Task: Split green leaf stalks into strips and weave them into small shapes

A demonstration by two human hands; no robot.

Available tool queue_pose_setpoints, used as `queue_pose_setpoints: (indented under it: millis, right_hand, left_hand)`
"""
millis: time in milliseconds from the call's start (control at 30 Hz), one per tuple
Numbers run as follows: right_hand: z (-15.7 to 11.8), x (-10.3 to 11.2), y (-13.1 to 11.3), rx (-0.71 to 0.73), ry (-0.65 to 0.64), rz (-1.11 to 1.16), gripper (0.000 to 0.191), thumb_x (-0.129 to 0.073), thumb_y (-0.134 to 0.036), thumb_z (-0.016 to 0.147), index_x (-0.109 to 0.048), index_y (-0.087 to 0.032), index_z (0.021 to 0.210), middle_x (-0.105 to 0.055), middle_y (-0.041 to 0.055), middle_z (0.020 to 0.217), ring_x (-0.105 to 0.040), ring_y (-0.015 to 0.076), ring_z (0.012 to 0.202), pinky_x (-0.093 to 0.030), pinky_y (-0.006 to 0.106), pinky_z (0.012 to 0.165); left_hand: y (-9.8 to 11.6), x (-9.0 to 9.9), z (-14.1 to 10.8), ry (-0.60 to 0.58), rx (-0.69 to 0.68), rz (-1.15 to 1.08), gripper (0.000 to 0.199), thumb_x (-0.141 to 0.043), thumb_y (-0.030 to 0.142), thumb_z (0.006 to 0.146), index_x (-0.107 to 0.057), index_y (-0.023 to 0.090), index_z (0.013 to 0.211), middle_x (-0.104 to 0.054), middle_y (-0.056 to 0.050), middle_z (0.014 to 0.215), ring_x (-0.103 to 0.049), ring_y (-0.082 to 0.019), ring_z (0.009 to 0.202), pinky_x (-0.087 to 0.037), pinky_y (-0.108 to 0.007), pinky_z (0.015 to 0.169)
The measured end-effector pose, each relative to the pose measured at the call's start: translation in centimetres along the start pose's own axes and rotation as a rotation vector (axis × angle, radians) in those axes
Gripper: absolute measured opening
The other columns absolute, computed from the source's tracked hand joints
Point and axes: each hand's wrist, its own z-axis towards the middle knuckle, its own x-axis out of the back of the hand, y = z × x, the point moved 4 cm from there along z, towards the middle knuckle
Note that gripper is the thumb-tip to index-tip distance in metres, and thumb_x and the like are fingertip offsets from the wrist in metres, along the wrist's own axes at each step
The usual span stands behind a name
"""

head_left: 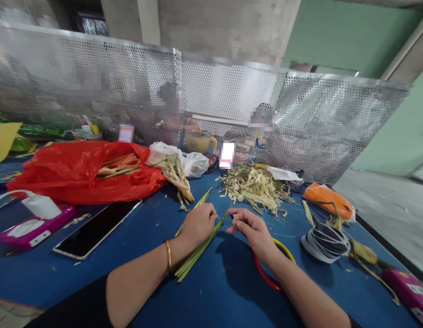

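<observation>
Here, a red bag holds dried strips, green stalks outside

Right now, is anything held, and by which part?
The left hand holds green strips toward their far ends; whether the right hand pinches the tips cannot be told.

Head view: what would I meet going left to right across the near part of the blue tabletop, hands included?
Purple power strip, dark-screened phone, left hand, right hand, wound white cord, second purple power strip.
</observation>
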Motion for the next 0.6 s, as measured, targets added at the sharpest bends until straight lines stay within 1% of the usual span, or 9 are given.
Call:
queue_pose_setpoints:
  millis: [67, 133, 167, 233, 300, 400, 433, 500, 600]
  right_hand:
    - [-0.3, -0.8, -0.1, -0.045, -0.107, 0.136, 0.012, -0.053, -0.029, 0.082, -0.054, -0.021, 0.073, -0.069, 0.0044, 0.083, -0.066, 0.0188, 0.078, -0.048, 0.032, 0.073]
    - [-0.4, -1.4, 0.2, -0.085, -0.174, 0.205, 0.014, -0.052, -0.032, 0.084, -0.054, -0.02, 0.077, -0.067, 0.0026, 0.077, -0.065, 0.0151, 0.064, -0.047, 0.03, 0.067]
    - [-0.4, -1.6, 0.5, -0.088, -0.178, 0.213, 0.015, -0.052, -0.033, 0.084, -0.055, -0.019, 0.077, -0.066, 0.0015, 0.073, -0.064, 0.0143, 0.061, -0.046, 0.029, 0.066]
    - [-0.2, -1.5, 1.0, -0.071, -0.14, 0.208, 0.017, -0.053, -0.034, 0.083, -0.054, -0.019, 0.075, -0.062, -0.0007, 0.066, -0.062, 0.013, 0.059, -0.044, 0.027, 0.063]
    - [0.1, -1.4, 1.5, -0.051, -0.09, 0.2, 0.018, -0.054, -0.034, 0.082, -0.053, -0.019, 0.072, -0.059, -0.0021, 0.063, -0.061, 0.0123, 0.057, -0.043, 0.026, 0.061]
    - [0.3, -1.3, 2.1, -0.042, -0.063, 0.183, 0.019, -0.054, -0.035, 0.082, -0.051, -0.02, 0.071, -0.058, -0.003, 0.061, -0.06, 0.0121, 0.055, -0.042, 0.026, 0.059]
    - [0.3, -1.3, 2.1, -0.041, -0.063, 0.177, 0.02, -0.054, -0.036, 0.082, -0.05, -0.02, 0.071, -0.058, -0.0031, 0.061, -0.06, 0.0123, 0.055, -0.042, 0.026, 0.059]
    - [0.3, -1.3, 2.1, -0.036, -0.058, 0.162, 0.021, -0.054, -0.038, 0.082, -0.05, -0.02, 0.071, -0.058, -0.0032, 0.06, -0.06, 0.0129, 0.055, -0.042, 0.027, 0.059]
    - [0.2, -1.3, 1.8, -0.024, -0.042, 0.124, 0.021, -0.052, -0.038, 0.083, -0.049, -0.021, 0.072, -0.058, -0.0033, 0.059, -0.06, 0.0139, 0.056, -0.043, 0.028, 0.06]
  left_hand:
    - [0.0, -0.3, -0.1, -0.021, 0.0, -0.017, 0.014, -0.05, 0.016, 0.079, -0.055, 0.02, 0.068, -0.062, -0.002, 0.072, -0.055, -0.017, 0.07, -0.032, -0.027, 0.06]
    - [-0.1, -0.6, 0.0, -0.04, 0.026, -0.096, 0.014, -0.05, 0.016, 0.078, -0.054, 0.02, 0.065, -0.061, -0.001, 0.07, -0.053, -0.016, 0.067, -0.031, -0.027, 0.059]
    - [-0.2, -0.7, 0.0, -0.043, 0.043, -0.159, 0.014, -0.05, 0.017, 0.077, -0.054, 0.019, 0.064, -0.06, -0.001, 0.068, -0.053, -0.016, 0.066, -0.032, -0.027, 0.059]
    - [-0.2, -0.9, 0.1, -0.045, 0.084, -0.336, 0.013, -0.053, 0.02, 0.076, -0.053, 0.018, 0.063, -0.057, 0.0, 0.063, -0.051, -0.015, 0.063, -0.033, -0.026, 0.059]
    - [-0.2, -1.2, 0.1, -0.073, 0.148, -0.559, 0.014, -0.055, 0.024, 0.075, -0.051, 0.018, 0.063, -0.051, 0.003, 0.056, -0.046, -0.013, 0.055, -0.032, -0.025, 0.055]
    - [0.2, -1.8, -0.1, -0.193, 0.243, -0.886, 0.015, -0.057, 0.029, 0.073, -0.049, 0.019, 0.065, -0.044, 0.007, 0.047, -0.037, -0.009, 0.044, -0.027, -0.023, 0.047]
    - [0.4, -2.0, -0.2, -0.237, 0.256, -0.959, 0.015, -0.057, 0.031, 0.073, -0.049, 0.019, 0.067, -0.044, 0.007, 0.046, -0.036, -0.009, 0.042, -0.026, -0.022, 0.046]
    - [0.8, -2.0, -0.4, -0.293, 0.26, -1.061, 0.017, -0.056, 0.034, 0.073, -0.048, 0.019, 0.07, -0.048, 0.006, 0.049, -0.037, -0.008, 0.04, -0.025, -0.021, 0.044]
    - [1.1, -1.8, -0.5, -0.294, 0.247, -1.12, 0.019, -0.054, 0.035, 0.074, -0.044, 0.019, 0.071, -0.056, 0.004, 0.061, -0.038, -0.006, 0.04, -0.025, -0.021, 0.043]
